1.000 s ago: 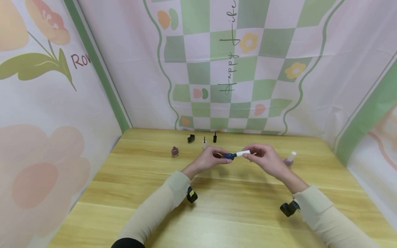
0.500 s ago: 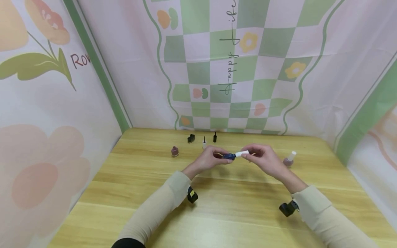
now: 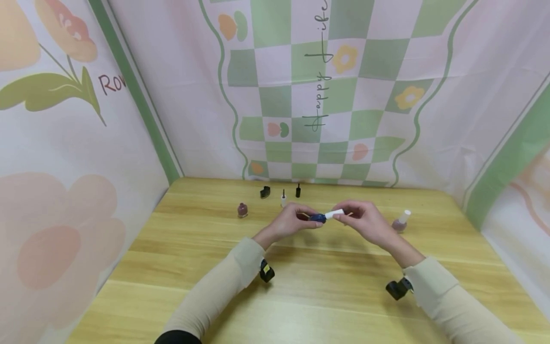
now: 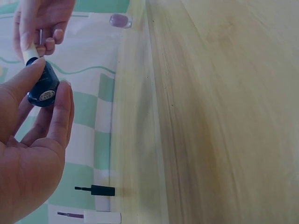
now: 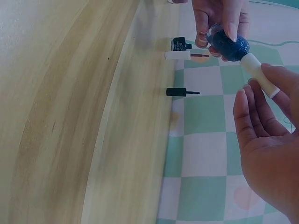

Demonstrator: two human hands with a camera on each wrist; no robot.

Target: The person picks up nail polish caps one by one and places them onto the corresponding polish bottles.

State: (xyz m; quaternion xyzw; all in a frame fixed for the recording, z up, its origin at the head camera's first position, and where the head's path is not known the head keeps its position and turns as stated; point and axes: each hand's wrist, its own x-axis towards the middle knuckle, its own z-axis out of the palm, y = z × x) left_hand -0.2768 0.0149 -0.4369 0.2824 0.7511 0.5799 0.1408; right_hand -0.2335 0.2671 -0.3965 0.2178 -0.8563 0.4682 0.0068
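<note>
My left hand [image 3: 290, 220] grips a dark blue nail polish bottle [image 3: 318, 218] by its body, tilted on its side above the table. From the right, my right hand [image 3: 363, 219] pinches the bottle's white cap [image 5: 259, 74] between thumb and fingers. In the right wrist view the cap sits against the bottle's neck, in line with it. No brush shows between cap and bottle, and whether the thread is tight cannot be told.
On the wooden table [image 3: 326, 296] stand an uncapped mauve bottle [image 3: 242, 210], a black bottle [image 3: 265, 192], and two brush caps, white [image 3: 283, 200] and black [image 3: 298, 191], brushes upward. A lilac bottle with a white cap [image 3: 400, 222] stands right. A patterned cloth [image 3: 309, 95] hangs behind.
The right hand and white cap have shifted slightly left, closing the small dark stretch of neck seen between cap and bottle. The left hand stays almost still.
</note>
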